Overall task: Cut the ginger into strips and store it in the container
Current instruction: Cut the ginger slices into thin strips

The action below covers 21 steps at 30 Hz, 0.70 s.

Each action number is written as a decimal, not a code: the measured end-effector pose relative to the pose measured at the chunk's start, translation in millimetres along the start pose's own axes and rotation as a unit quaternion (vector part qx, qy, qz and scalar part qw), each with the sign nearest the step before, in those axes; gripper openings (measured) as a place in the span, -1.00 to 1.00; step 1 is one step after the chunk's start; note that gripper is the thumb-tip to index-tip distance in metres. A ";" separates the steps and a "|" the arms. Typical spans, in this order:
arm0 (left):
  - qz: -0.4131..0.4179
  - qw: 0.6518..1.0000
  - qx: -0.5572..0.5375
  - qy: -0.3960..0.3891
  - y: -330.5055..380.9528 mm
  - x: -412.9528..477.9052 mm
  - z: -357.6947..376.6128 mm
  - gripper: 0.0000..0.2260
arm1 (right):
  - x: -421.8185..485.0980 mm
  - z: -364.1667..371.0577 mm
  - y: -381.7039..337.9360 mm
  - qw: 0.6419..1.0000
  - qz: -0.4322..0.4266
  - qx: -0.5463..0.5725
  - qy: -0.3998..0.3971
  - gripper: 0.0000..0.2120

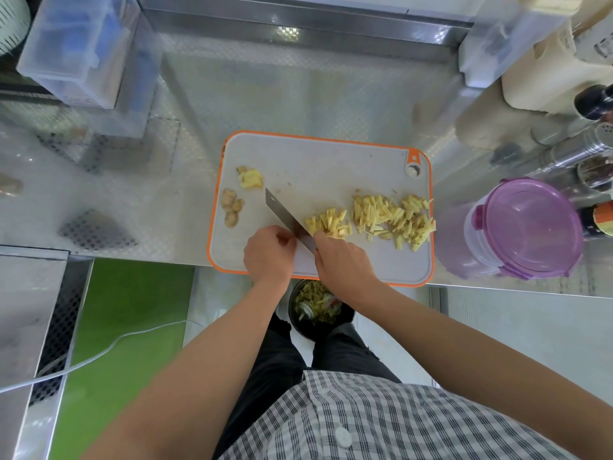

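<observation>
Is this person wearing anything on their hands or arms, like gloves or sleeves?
No gloves: the left hand and right hand are bare, with no ring, watch or bracelet visible. The left forearm and right forearm show no sleeves. The shirt is a black-and-white check with white buttons.

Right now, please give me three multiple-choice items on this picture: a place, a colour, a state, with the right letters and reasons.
1. Where does the round clear plastic container with the purple lid stand? A) right of the grey cutting board B) on the board C) left of it
2. What colour is the board's rim? A) green B) orange C) blue
3. What does the right hand do? A) lies open B) grips the steel knife C) lifts the lid
Key: 1 A, it stands beside the board's right edge; 2 B, an orange band frames the board; 3 B, it clasps the knife's near end.
</observation>
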<state>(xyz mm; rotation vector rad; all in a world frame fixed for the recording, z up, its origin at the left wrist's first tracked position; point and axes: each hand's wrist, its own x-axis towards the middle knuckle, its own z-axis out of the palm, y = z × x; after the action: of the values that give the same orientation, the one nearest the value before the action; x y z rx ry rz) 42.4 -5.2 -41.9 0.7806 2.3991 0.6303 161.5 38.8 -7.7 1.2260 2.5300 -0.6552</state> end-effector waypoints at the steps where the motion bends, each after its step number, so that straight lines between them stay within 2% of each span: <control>1: -0.003 1.000 0.002 0.001 0.5 -0.1 0.1 -0.88 | 1.8 0.7 -1.6 1.000 0.001 -0.003 -0.002 -0.98; 7: 0.005 1.000 -0.006 -0.001 0.3 -0.2 -0.8 -0.91 | 9.8 -4.1 -5.5 0.995 0.032 0.091 0.015 -0.86; 12: 0.015 1.000 -0.013 0.003 -0.1 -0.9 -0.5 -0.89 | -2.1 -4.7 -1.4 0.997 0.000 0.077 0.016 -0.91; 21: 0.016 1.000 -0.012 0.005 0.1 -1.0 -0.4 -0.88 | 0.3 -6.3 -1.9 0.998 0.005 0.057 0.002 -0.89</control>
<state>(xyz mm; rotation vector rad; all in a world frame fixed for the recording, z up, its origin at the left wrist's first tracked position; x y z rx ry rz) 42.8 -5.8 -41.2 0.8078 2.3883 0.6756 159.6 41.1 -1.8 1.2754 2.5188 -0.8048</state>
